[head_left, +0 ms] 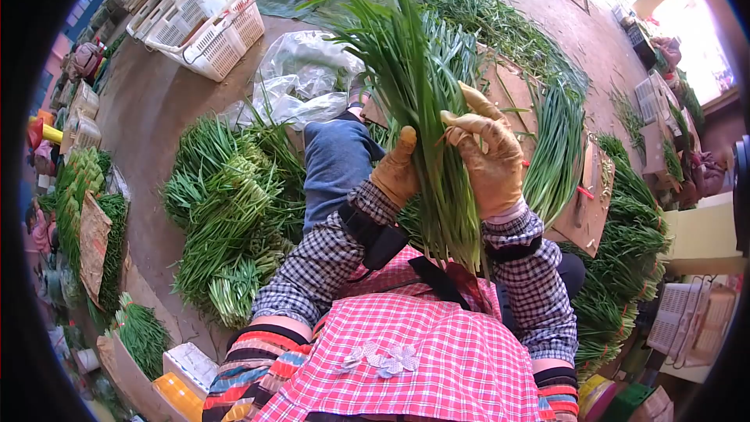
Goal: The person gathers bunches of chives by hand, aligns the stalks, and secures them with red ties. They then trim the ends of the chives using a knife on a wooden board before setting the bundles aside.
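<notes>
Holding a bunch of leaves (431,148) upright above the lap, the person has it between two gloved hands, with its green tops fanning out beyond the fingers and its lower ends hanging below them towards the checked apron (437,336). The left hand (394,173) seems to be grasping it, thumb in front and the other fingers hidden behind the strands, which probably steadies the bunch from one side. The right hand (498,164) has its fingers bent beside the leaves; whether they grip any strands or only rest against them, I cannot tell. Held about its middle, the bunch likely stays straight, its strands lying side by side. Right of the fingers, loose leaves (556,152) lie lengthwise over a board (598,207), perhaps to stay flat, off the floor (137,90) and easy to reach. Farther right is a stacked pile (625,246), while left of the fingers, past the bent knee (336,156), a large heap (234,195) sits on the floor, near enough for the left arm, it seems. Beyond the left fingers lie a crumpled clear plastic sheet (305,70) and, farther off, a white basket (226,39).
</notes>
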`<state>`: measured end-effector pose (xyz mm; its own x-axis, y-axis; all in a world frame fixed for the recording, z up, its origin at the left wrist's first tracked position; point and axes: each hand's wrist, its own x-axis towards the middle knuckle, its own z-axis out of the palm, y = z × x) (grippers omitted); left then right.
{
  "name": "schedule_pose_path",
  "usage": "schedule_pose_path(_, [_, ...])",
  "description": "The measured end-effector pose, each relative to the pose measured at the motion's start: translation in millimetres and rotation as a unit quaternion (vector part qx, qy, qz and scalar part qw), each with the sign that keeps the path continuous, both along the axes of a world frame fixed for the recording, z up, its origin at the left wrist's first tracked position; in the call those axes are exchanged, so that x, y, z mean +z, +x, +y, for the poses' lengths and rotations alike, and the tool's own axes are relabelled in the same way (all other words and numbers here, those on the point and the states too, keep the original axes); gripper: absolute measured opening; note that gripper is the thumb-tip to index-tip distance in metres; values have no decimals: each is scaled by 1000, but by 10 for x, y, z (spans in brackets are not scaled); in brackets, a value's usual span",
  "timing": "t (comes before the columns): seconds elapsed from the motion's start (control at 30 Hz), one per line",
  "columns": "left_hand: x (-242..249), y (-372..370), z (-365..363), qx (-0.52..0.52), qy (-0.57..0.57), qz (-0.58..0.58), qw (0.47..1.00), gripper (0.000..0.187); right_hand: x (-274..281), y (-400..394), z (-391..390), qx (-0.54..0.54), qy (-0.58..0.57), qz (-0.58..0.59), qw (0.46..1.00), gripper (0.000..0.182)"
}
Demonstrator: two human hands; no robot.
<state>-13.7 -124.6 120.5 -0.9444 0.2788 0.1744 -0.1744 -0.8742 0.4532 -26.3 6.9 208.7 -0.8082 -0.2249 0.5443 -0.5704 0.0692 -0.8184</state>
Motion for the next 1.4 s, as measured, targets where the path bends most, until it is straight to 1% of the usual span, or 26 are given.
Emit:
schedule_pose_path(0.03, [19,15,-4,-3,-12,0,1000,89,23,10,-14,5,-48,-41,998,23])
schedule_pose_path(0.07, [54,47,-9,-6,-23,0,1000,92,70,-7,20,-7,-7,-41,999,20])
schedule_pose_path(0.17, [48,84,-41,-39,-37,16,998,98,162,3,-46,34,-150,-157,976,15])
schedule_pose_path(0.2, [34,84,-50,-54,-39,25,997,99,161,-26,-47,40,-190,-171,966,13])
schedule_pose_path(0.3, [-41,79,-60,-52,-55,13,997,102,266,-103,-39,25,-211,-171,962,11])
schedule_pose_path(0.33, [-86,65,-70,-68,-45,13,997,100,258,-149,-14,32,-206,-147,967,14])
schedule_pose_path(0.43, [-140,32,-81,-94,-13,-3,995,92,367,-129,66,194,-264,-263,907,17])
schedule_pose_path(0.5, [-59,53,-68,-85,9,-33,996,83,169,-165,80,258,-282,-326,865,21])
schedule_pose_path(0.53, [-77,41,-71,-102,50,-71,991,65,67,-163,82,281,-295,-367,836,21])
schedule_pose_path(0.57, [-74,36,-70,-92,32,-78,992,62,-2,-161,95,303,-308,-407,805,22])
schedule_pose_path(0.6, [-52,35,-68,-81,13,-85,993,59,-55,-115,115,287,-302,-390,821,25])
schedule_pose_path(0.67, [-9,-1,-76,-68,-27,-115,991,55,-39,-92,208,309,-328,-346,823,29])
schedule_pose_path(0.77, [278,55,-121,69,-105,-140,982,54,-14,-1,503,298,-377,-289,828,35])
schedule_pose_path(0.83, [292,-1,-198,107,-99,-164,976,53,-69,-19,841,430,-415,-311,739,32])
schedule_pose_path(0.93, [212,-147,-410,177,-105,-192,959,50,-71,322,1137,339,-389,-345,784,29])
schedule_pose_path(0.97, [214,-185,-504,188,-86,-195,959,48,-149,431,1243,265,-363,-381,808,27])
schedule_pose_path(1.03, [231,-237,-722,208,-50,-199,956,45,-334,535,1482,298,-245,-384,839,24])
schedule_pose_path(1.1, [277,-250,-930,235,-39,-196,951,26,-476,703,1511,220,-160,-433,860,21])
schedule_pose_path(1.13, [302,-237,-989,254,-53,-200,945,26,-538,733,1537,200,-76,-487,847,18])
schedule_pose_path(1.17, [322,-224,-1043,272,-67,-204,938,26,-557,735,1529,145,98,-539,824,16])
schedule_pose_path(1.23, [332,-212,-1195,264,-61,-163,949,26,-876,844,1503,66,243,-562,788,14])
schedule_pose_path(1.27, [347,-210,-1272,262,-57,-142,953,26,-1005,871,1531,66,330,-567,752,18])
schedule_pose_path(1.3, [365,-208,-1316,261,-58,-135,954,26,-1072,927,1586,107,403,-489,767,30])
schedule_pose_path(1.33, [398,-213,-1345,260,-59,-127,955,26,-1021,946,1545,97,473,-353,801,35])
schedule_pose_path(1.37, [443,-212,-1359,261,-60,-119,956,26,-946,964,1494,85,532,-208,816,40])
schedule_pose_path(1.4, [492,-212,-1332,264,-80,-139,951,27,-873,938,1452,66,492,-201,844,39])
